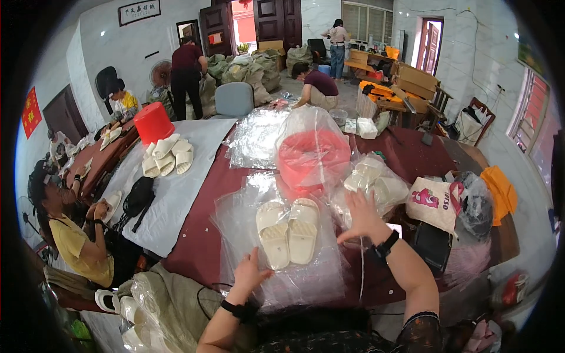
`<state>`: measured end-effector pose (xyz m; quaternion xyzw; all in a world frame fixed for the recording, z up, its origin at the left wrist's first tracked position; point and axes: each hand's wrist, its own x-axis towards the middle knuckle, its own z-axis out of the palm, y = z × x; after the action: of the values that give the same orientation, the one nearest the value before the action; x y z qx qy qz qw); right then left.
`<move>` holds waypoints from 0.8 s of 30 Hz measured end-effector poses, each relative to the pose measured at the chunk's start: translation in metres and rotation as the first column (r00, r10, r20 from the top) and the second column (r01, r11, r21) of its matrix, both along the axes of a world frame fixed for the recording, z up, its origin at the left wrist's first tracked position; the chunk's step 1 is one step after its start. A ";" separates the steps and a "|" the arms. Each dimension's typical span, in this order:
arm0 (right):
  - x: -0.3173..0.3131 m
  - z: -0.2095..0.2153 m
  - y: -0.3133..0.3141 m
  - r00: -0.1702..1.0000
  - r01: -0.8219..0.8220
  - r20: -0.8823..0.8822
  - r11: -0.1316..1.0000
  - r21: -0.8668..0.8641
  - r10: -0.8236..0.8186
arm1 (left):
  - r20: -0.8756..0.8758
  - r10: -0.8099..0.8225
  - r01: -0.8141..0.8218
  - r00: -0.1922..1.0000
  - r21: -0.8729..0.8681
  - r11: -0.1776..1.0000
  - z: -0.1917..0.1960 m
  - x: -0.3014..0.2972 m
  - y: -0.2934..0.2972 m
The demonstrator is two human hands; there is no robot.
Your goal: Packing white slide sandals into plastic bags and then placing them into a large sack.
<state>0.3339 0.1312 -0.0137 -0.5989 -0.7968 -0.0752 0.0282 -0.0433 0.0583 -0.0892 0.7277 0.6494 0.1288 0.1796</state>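
A pair of cream slippers (303, 238) lies side by side on a stack of clear plastic bags (321, 285) in front of me. My left hand (252, 272) is open at the left edge of the stack, close to the slipper heels, with thumb and fingers apart. On the other side my right hand (364, 216) is open, its fingers spread beside bagged slippers (379, 179); whether it touches their plastic I cannot tell. Nothing shows in either hand. Behind the pair stands a red plastic tub (312, 156) partly covered by clear plastic.
More clear bags (253, 138) lie left of the tub. At the right are a printed cloth bag (434, 203) and a black box (431, 244). Left, slippers (168, 156) sit by a red bucket (154, 122); a person in yellow (82, 250) handles a slipper. A sack (170, 306) stands near my left arm.
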 end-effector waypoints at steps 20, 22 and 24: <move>0.063 0.033 0.070 0.426 0.568 -0.890 0.719 0.402 0.161 | 0.081 0.088 -0.090 0.993 0.029 0.995 -0.003 0.001 0.000; 0.055 0.054 0.071 0.354 0.542 -0.906 0.738 0.401 0.232 | 0.109 0.136 -0.132 0.985 -0.044 0.990 0.009 0.005 0.001; 0.008 0.088 0.046 0.057 0.452 -0.926 0.817 0.358 0.374 | 0.182 0.153 -0.139 0.971 -0.087 0.986 0.022 0.002 -0.006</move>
<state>0.3422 0.1772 0.0744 -0.4630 -0.4677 0.1203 0.7433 -0.0413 0.0519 -0.0667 0.6553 0.6856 0.1859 0.2570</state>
